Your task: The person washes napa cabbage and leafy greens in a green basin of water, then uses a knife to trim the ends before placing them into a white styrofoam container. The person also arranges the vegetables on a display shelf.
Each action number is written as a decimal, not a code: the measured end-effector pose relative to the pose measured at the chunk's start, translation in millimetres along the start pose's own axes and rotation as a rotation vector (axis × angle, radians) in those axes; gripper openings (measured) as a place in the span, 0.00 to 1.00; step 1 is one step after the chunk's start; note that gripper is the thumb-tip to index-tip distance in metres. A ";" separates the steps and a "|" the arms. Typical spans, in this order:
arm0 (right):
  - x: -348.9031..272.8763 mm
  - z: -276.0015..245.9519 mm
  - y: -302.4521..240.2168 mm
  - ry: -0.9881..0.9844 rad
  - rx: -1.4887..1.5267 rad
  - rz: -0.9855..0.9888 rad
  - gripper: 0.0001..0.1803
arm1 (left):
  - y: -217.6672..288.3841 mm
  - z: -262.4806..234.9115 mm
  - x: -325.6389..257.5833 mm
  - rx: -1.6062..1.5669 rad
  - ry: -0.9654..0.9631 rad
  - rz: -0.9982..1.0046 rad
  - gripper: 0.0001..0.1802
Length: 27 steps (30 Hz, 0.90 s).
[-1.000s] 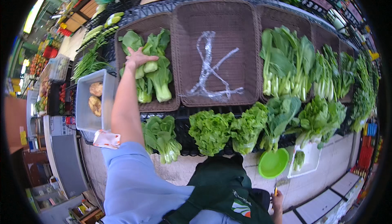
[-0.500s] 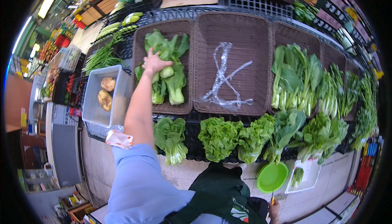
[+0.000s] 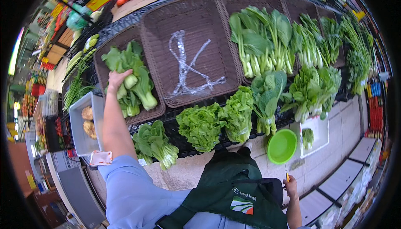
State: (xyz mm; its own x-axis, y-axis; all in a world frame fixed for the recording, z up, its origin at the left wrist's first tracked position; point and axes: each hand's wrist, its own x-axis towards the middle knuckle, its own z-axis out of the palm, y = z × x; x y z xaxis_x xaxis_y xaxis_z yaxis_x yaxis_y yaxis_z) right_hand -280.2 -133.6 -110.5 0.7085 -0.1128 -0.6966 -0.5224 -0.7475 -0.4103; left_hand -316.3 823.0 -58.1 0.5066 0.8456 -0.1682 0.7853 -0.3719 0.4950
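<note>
My left hand (image 3: 118,80) reaches into a brown woven basket at the left, closed round a head of bok choy (image 3: 142,85). Other green heads lie under and beside it in the same basket, and my fingertips are partly hidden among the leaves. Low at the right, my right hand (image 3: 290,185) is closed on a small knife (image 3: 287,176) with a yellow handle. The thin blade points up toward a green basin (image 3: 282,146) on the floor. A brown basket (image 3: 196,9) in the middle holds only crumpled clear plastic strips (image 3: 184,68).
A grey tub (image 3: 79,133) with potatoes stands left of my forearm. Along the front edge lie lettuces (image 3: 200,126) and leafy bunches. Bunched greens (image 3: 261,41) fill the right baskets. A white crate (image 3: 319,139) with a small bunch sits beside the basin.
The view has shifted to the right and tilted. My left hand, spread over the bok choy before, now closes round a head. The right hand with the knife shows more fully.
</note>
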 end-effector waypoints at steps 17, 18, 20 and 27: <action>-3.0 6.6 17.5 0.001 0.021 0.031 0.23 | 36.8 -28.4 -62.8 -0.975 0.333 0.079 0.22; -0.9 7.6 14.0 -0.010 0.018 0.017 0.24 | 35.1 -36.1 -67.7 -1.019 0.373 0.076 0.22; 2.4 8.7 9.2 -0.041 0.015 0.043 0.24 | 31.8 -47.8 -79.0 -1.155 0.440 0.041 0.23; 15.2 9.2 33.1 -0.119 0.066 0.012 0.24 | 49.8 -72.6 -145.6 -1.414 0.146 0.155 0.21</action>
State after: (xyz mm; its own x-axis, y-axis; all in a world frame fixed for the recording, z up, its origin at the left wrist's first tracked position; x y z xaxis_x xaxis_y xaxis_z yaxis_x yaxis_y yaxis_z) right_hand -291.1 -154.0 -140.1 0.6430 -0.0404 -0.7648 -0.5633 -0.7016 -0.4365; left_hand -376.8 709.2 52.9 0.4443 0.8958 0.0099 -0.3263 0.1515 0.9331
